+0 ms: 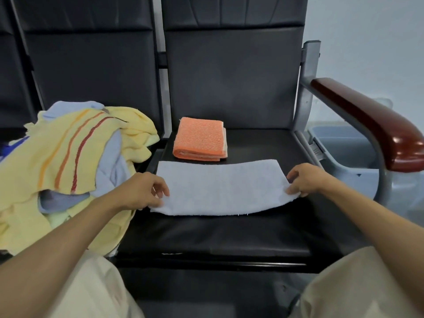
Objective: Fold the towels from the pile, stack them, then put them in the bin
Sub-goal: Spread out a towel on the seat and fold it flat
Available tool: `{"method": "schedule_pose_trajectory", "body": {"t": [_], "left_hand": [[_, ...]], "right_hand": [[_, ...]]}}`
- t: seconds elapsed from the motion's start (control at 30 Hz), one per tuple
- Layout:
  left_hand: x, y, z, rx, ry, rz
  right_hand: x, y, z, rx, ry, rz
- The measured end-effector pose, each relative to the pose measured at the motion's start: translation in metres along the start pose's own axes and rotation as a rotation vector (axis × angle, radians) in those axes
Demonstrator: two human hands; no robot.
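Our left hand (146,191) and right hand (305,180) grip the ends of the white towel (222,187) on the seat (218,235), folded orange towel (199,140) at twelve o'clock, pile (75,157) at nine, grey bin (344,138) at three, contents unseen.

This looks like a public waiting area rather than a home. A row of linked seats fills the frame: a black padded seat cushion (218,232) at centre with a tall stitched backrest (229,76), and an identical neighbouring backrest (87,65) at upper left, joined side by side. A grey metal frame (308,72) at the right carries a glossy dark-red armrest (371,125). Behind is a plain pale wall (367,42), and a grey plastic bin (344,143) stands just beyond the end seat.
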State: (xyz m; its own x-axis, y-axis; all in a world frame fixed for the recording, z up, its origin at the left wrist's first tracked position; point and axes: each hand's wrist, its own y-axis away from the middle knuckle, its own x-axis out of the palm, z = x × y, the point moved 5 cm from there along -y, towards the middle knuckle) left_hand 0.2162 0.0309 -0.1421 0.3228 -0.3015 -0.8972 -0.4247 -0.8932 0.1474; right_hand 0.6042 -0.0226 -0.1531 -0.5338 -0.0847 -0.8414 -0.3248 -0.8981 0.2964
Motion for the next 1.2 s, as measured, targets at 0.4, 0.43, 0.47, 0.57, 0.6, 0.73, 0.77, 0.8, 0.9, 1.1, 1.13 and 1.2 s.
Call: {"method": "schedule_pose_trajectory", "body": {"t": [0.4, 0.43, 0.47, 0.57, 0.6, 0.73, 0.77, 0.8, 0.9, 1.1, 1.13, 1.2], "left_hand": [[-0.100, -0.036, -0.015, -0.141, 0.871, -0.531], [-0.103, -0.034, -0.013, -0.146, 0.881, -0.562], [-0.101, -0.029, -0.011, -0.153, 0.882, -0.560], [-0.062, -0.013, 0.000, -0.190, 0.880, -0.419], [-0.047, -0.008, 0.004, -0.206, 0.860, -0.366], [-0.029, 0.006, 0.013, -0.212, 0.609, -0.278], [-0.031, 0.008, 0.014, -0.204, 0.584, -0.276], [-0.032, 0.009, 0.015, -0.197, 0.565, -0.264], [-0.028, 0.012, 0.016, -0.194, 0.491, -0.187], [-0.014, 0.006, 0.010, -0.168, 0.407, -0.048], [-0.012, 0.005, 0.012, -0.168, 0.339, -0.048], [-0.006, 0.001, 0.015, -0.182, 0.192, -0.018]], "right_hand": [[-0.092, -0.018, 0.076, -0.353, -0.479, -0.575], [-0.098, -0.017, 0.074, -0.358, -0.515, -0.614], [-0.096, -0.016, 0.069, -0.337, -0.531, -0.611], [-0.062, -0.020, 0.038, -0.197, -0.534, -0.435], [-0.050, -0.018, 0.026, -0.144, -0.520, -0.382], [-0.018, 0.000, 0.008, -0.028, -0.434, -0.060], [-0.013, 0.005, 0.006, -0.007, -0.415, 0.009], [-0.010, 0.006, 0.004, 0.005, -0.385, 0.042], [-0.007, 0.009, 0.003, 0.025, -0.291, 0.067], [-0.003, 0.008, 0.002, 0.036, -0.175, 0.090], [-0.002, 0.007, 0.002, 0.040, -0.157, 0.090], [0.002, 0.006, 0.000, 0.052, -0.102, 0.099]]}}
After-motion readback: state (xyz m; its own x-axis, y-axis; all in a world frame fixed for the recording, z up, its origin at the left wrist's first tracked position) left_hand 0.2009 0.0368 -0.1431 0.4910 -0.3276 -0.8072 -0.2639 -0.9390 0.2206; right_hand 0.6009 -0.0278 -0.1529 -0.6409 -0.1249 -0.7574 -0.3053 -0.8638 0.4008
